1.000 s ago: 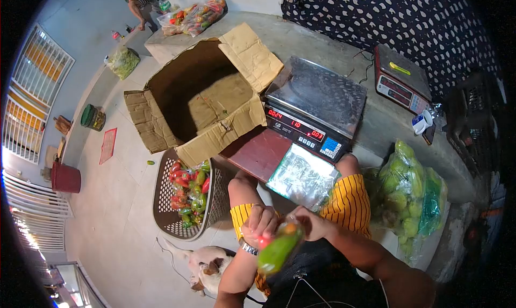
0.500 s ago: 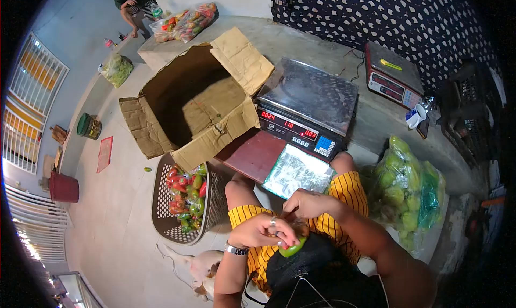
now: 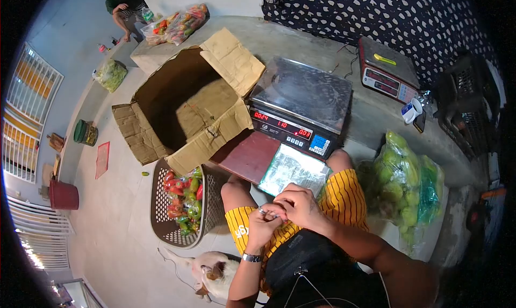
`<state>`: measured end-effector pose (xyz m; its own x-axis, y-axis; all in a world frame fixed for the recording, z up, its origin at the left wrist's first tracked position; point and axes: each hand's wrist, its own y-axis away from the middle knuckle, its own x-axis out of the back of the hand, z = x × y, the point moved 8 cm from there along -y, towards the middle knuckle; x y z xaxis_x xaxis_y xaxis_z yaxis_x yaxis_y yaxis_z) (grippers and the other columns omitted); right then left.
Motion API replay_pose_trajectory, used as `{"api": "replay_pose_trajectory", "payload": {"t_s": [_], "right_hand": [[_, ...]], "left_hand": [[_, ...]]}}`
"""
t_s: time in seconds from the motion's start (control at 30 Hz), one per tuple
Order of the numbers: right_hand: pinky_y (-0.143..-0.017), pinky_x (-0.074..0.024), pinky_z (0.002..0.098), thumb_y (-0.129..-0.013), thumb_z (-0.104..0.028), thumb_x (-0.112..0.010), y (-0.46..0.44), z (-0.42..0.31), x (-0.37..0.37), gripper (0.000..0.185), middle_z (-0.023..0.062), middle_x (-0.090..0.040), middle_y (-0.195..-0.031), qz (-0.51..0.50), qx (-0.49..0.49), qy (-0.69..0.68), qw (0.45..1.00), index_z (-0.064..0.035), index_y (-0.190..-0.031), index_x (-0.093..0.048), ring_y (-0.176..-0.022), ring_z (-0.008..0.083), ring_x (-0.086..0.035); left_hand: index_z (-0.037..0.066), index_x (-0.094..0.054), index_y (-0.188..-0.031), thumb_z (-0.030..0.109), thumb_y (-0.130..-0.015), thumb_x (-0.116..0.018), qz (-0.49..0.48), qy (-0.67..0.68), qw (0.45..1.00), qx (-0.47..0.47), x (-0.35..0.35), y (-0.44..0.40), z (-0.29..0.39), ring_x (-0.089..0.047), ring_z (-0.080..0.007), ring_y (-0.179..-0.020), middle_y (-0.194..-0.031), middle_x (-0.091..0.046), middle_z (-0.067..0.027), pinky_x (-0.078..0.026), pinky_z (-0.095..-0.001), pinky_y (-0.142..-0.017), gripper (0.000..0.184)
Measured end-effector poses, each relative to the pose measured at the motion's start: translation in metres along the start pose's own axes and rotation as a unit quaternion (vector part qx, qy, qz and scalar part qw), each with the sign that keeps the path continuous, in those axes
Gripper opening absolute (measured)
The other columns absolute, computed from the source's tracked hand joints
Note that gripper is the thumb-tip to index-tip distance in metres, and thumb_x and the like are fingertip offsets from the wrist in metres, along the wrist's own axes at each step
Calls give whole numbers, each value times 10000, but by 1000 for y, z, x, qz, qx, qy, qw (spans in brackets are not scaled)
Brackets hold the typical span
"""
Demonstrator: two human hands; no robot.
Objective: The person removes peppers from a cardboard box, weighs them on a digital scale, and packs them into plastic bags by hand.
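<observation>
My left hand [image 3: 263, 221], with a ring and a wristwatch, is closed in front of my lap. My right hand [image 3: 299, 205] meets it there, its fingers pinched together against the left fingertips. Whatever is between them is hidden by the fingers. Just beyond my hands lies a stack of clear plastic bags [image 3: 294, 169] with a green edge, on a dark red board [image 3: 242, 156]. A digital scale [image 3: 301, 95] with lit red numbers stands behind it. To the left, a grey-brown basket [image 3: 214, 200] holds bagged red and green peppers [image 3: 184, 195].
An open cardboard box [image 3: 234, 66] leans over the basket. A white and brown cat [image 3: 220, 273] lies on the floor at lower left. Bags of green vegetables [image 3: 400, 179] stand at right. A second scale [image 3: 387, 66] and a mug [image 3: 411, 110] sit on the ledge. A person [image 3: 124, 9] sits far back.
Both hands have moved up and away from my body, and the fingers have come together. The green pepper that showed under my left hand is out of sight. The view has shifted slightly.
</observation>
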<state>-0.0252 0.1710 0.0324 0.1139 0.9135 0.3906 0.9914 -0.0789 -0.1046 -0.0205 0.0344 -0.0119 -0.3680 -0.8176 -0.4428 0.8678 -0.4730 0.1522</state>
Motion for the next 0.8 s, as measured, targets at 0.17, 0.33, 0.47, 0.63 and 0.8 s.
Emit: {"api": "replay_pose_trajectory", "payload": {"t_s": [0.17,0.33,0.47,0.63,0.8], "right_hand": [[-718,-560,393,-872,-59,-723,4,31,-17,62,152,-698,-894,-62,-175,-68,980,-28,-918,-751,-785,326,-711],[-720,-522,438,-882,-4,-660,-2,-6,-32,24,162,-616,-877,49,-5,44,998,-6,-872,-639,-819,361,-641],[-688,-527,394,-889,1,-668,-2,-18,-26,13,136,-624,-876,83,70,-9,994,-8,-895,-661,-773,314,-649],[-639,-512,303,-851,-12,-777,2,-15,-13,101,104,-657,-857,48,70,-45,995,-6,-922,-704,-712,192,-658],[-654,-525,304,-827,-43,-819,0,-26,0,124,94,-680,-876,31,101,-76,992,-15,-925,-749,-743,186,-673]], "left_hand": [[-11,-647,-1054,-177,-835,-717,117,62,986,-98,24,9,24,-688,-151,-957,-1004,-693,-96,-572,-283,-846,283],[1,-661,-1115,-89,-884,-720,246,-66,966,-40,35,15,11,-649,-116,-926,-988,-699,-45,-530,-264,-849,255],[-24,-671,-1105,-52,-933,-695,268,98,958,-22,52,11,-21,-678,-151,-921,-1042,-713,-97,-556,-277,-837,176],[-28,-730,-1058,-86,-932,-657,134,80,988,-1,50,-4,-20,-661,-183,-1037,-1137,-702,-109,-532,-318,-945,157],[-23,-737,-1029,-64,-927,-674,-24,-32,999,0,34,-16,7,-633,-204,-1109,-1216,-675,-105,-500,-334,-988,127]]}}
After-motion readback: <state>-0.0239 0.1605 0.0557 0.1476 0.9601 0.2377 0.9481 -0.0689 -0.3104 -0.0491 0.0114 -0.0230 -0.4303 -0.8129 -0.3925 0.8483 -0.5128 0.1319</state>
